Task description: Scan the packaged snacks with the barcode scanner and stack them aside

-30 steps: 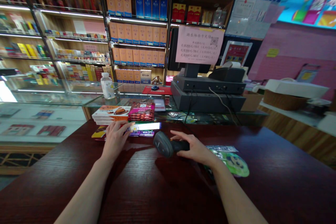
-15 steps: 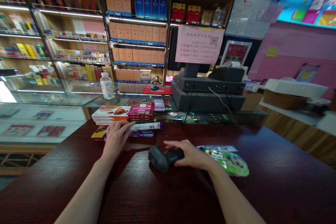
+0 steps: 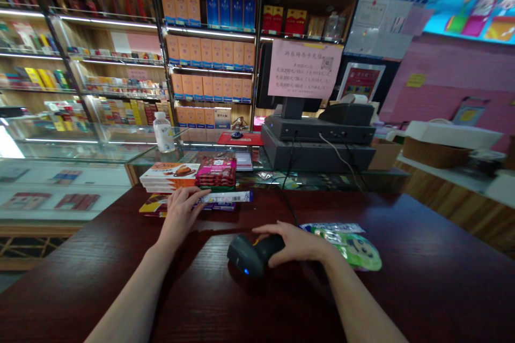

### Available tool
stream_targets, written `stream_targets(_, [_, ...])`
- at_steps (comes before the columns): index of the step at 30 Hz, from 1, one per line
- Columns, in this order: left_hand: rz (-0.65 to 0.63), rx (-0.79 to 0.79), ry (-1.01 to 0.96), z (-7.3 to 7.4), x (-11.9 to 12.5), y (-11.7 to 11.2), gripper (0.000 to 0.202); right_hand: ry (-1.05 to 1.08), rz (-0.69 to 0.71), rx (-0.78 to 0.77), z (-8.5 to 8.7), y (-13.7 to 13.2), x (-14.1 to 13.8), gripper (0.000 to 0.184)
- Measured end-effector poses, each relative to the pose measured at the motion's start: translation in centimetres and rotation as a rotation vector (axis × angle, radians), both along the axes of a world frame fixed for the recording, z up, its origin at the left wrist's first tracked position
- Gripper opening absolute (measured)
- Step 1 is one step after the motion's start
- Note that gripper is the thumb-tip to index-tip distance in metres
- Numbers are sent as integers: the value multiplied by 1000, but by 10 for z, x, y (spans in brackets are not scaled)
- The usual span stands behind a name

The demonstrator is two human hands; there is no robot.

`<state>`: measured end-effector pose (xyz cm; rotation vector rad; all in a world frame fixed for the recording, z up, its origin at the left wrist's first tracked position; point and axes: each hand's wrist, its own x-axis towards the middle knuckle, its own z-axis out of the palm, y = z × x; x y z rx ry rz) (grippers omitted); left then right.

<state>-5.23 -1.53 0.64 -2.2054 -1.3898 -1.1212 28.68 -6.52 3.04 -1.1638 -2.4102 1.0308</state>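
Right hand (image 3: 295, 244) clenched around a black plastic scanner (image 3: 251, 255) on the shiny wood table (image 3: 100, 284), open left hand (image 3: 181, 217) touching flat snack packs (image 3: 223, 197), crinkly green bag (image 3: 354, 251) just beside the right hand

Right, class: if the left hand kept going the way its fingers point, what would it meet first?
Probably the white-and-purple packet ahead of the left hand; depth is unclear, it may already touch.

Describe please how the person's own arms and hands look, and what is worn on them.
Both forearms are bare as far as the view shows. No sleeve, glove, watch or bracelet appears on the left hand or the right hand. The arms are slim, and the fingers are long and thin.
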Motion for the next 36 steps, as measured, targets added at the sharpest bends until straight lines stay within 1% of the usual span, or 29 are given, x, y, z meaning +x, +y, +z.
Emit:
stream_targets(2, [-24, -7, -4, -1, 2, 0, 30, 84, -70, 59, 1, 3, 0, 55])
stream_targets(4, [-59, -20, -6, -2, 3, 1, 30, 168, -185, 227, -1, 8, 0, 42])
stream_targets(6, [-99, -35, -3, -3, 5, 1, 31, 218, -292, 435, -6, 15, -1, 37])
stream_targets(8, [-138, -45, 3, -4, 8, 1, 32, 226, -350, 613, -11, 21, -3, 40])
stream_targets(11, [-182, -56, 6, -6, 12, 1, 32, 207, -341, 795, -16, 23, -6, 47])
stream_targets(14, [-219, -85, -8, -7, 15, 1, 32, 161, -282, 882, -16, 20, -10, 49])
stream_targets(16, [-249, -113, -24, -8, 17, 1, 32, 146, -266, 917, -15, 19, -12, 44])
stream_targets(19, [-279, -158, -51, -9, 18, 1, 32, 178, -251, 941, -14, 19, -14, 29])
stream_targets(22, [-285, -196, -76, -7, 20, -1, 33, 247, -243, 906, -15, 20, -16, 19])
stream_targets(29, [-278, -266, -180, 2, 26, -9, 38, 390, -323, 713, -23, 23, -21, 17])
stream_targets(36, [-207, -286, -289, 1, 26, -9, 40, 444, -442, 515, -22, 23, -32, 16])
